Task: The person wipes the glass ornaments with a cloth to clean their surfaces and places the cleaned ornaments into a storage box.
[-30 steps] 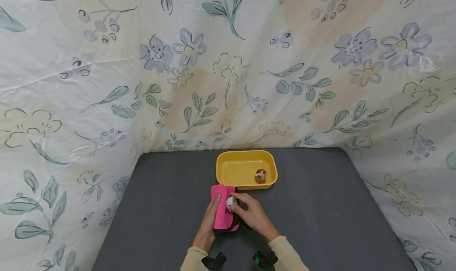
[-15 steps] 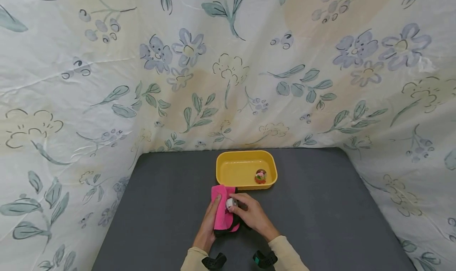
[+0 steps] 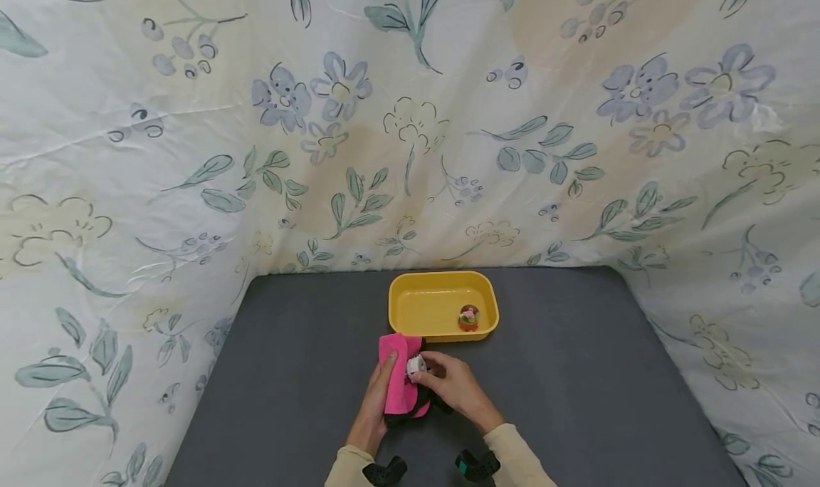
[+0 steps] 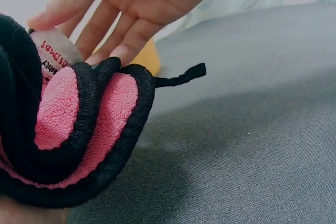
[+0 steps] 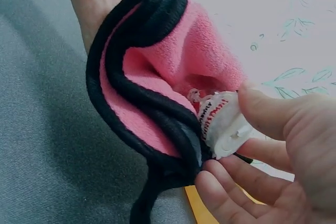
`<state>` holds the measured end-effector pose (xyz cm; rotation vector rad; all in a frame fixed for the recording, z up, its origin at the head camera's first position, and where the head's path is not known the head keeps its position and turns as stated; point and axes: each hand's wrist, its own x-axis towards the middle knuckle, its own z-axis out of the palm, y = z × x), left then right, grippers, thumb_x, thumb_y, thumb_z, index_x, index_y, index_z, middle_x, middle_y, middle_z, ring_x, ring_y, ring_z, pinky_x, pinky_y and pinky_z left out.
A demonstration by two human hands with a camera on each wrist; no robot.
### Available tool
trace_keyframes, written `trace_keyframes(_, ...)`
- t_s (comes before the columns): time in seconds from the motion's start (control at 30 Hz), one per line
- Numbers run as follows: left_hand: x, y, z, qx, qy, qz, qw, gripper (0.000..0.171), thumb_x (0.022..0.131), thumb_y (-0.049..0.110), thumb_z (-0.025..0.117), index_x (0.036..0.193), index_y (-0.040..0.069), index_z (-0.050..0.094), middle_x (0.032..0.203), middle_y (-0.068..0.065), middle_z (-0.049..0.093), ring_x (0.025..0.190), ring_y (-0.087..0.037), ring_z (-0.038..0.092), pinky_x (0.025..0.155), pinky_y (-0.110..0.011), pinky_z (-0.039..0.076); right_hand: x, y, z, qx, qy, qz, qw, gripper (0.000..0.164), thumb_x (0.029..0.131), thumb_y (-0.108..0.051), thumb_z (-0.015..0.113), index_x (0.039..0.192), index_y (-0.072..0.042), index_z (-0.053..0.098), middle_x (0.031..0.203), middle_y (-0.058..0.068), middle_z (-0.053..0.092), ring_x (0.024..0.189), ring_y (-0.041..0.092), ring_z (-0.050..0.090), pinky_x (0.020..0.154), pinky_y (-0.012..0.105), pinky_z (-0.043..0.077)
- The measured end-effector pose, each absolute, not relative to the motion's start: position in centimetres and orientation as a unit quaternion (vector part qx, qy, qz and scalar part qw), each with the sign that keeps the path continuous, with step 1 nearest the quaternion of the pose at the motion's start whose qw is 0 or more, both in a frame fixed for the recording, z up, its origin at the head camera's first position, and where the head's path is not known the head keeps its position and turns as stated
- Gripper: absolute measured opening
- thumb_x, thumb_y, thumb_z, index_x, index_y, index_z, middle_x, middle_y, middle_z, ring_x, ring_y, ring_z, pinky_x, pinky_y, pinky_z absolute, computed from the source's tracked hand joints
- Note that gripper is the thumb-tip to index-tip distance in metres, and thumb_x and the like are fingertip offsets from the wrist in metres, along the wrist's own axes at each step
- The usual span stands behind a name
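Note:
My left hand point(image 3: 371, 410) holds a folded pink cloth point(image 3: 397, 387) with a black border, thumb on top. Inside its fold sits a small snow globe, whose white base point(image 5: 223, 124) bears "Merry Christmas" lettering. Fingers and thumb of my right hand point(image 3: 463, 387) pinch that base from the right. The right wrist view shows part of the clear dome against the pink fabric; the cloth hides the rest. From the cloth's edge hangs a black loop point(image 4: 184, 76).
Just beyond the hands stands a yellow tray point(image 3: 416, 312). Another small snow globe point(image 3: 469, 318), red-based, rests in its right part. Grey fabric covers the table point(image 3: 576, 373), and a floral curtain point(image 3: 410, 152) encloses the back and sides.
Both hands stay in nearly the same place. The white base appears slightly shifted between the right fingers; the cloth is held as before.

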<state>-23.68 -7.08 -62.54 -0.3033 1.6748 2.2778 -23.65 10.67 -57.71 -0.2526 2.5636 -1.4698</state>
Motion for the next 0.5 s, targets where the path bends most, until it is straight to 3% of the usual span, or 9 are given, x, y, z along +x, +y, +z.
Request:
trace_keyframes(0.23,-23.85,-7.13,-62.46,-0.101,0.580,0.795,0.147,0.077,0.098,0.063,0.052,0.153,0.013,0.033,0.126,-0.001,0.059,0.109,-0.010,0.058,0.092,-0.027,0.049,-23.68,10.78,-57.50,-0.103,0.866,-0.481,0.092,0.053,0.094,-0.037,0.072,0.138,-0.011,0.061,0.110,0.004,0.069,0.101,0.020,0.065,0.086,0.040,0.057)
trace_keyframes(0.5,-23.87,-7.21,-62.22,-0.102,0.585,0.792,0.144,0.073,0.099,0.062,0.051,0.152,0.013,0.034,0.123,0.001,0.059,0.108,-0.010,0.058,0.092,-0.028,0.048,-23.59,10.66,-57.55,-0.128,0.862,-0.485,0.071,0.051,0.095,-0.032,0.071,0.139,-0.009,0.060,0.117,0.006,0.068,0.105,0.022,0.066,0.085,0.030,0.056)
